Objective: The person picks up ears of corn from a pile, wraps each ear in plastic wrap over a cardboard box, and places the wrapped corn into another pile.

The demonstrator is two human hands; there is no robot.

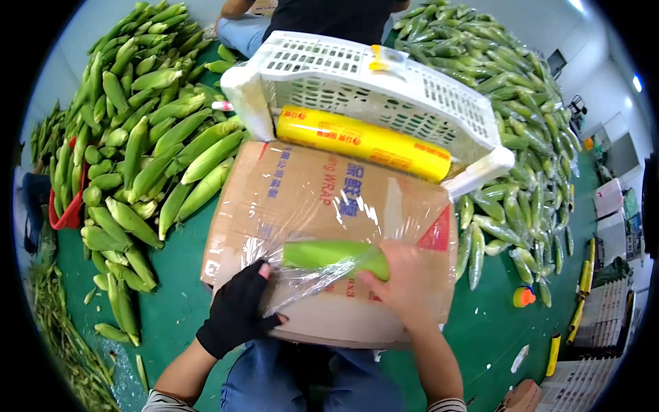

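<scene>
A green ear of corn in its husk [322,254] lies crosswise on a cardboard box, with clear cling film [295,285] drawn over and around it. My right hand [405,275], bare and slightly blurred, is closed around the ear's right end. In a black fingerless glove, my left hand [237,305] is at the film's left side, thumb and a finger curled on its gathered edge. A yellow-labelled roll of cling film [364,141] sits just beyond the box top [240,199], against a white perforated plastic crate [384,69] standing on its side.
Unwrapped corn [158,130] is heaped on the left, and film-wrapped ears [515,137] are piled on the right. Another person [329,17] sits behind the crate. An orange-and-yellow object [524,296] and a yellow tube [553,355] lie on the green floor [467,364].
</scene>
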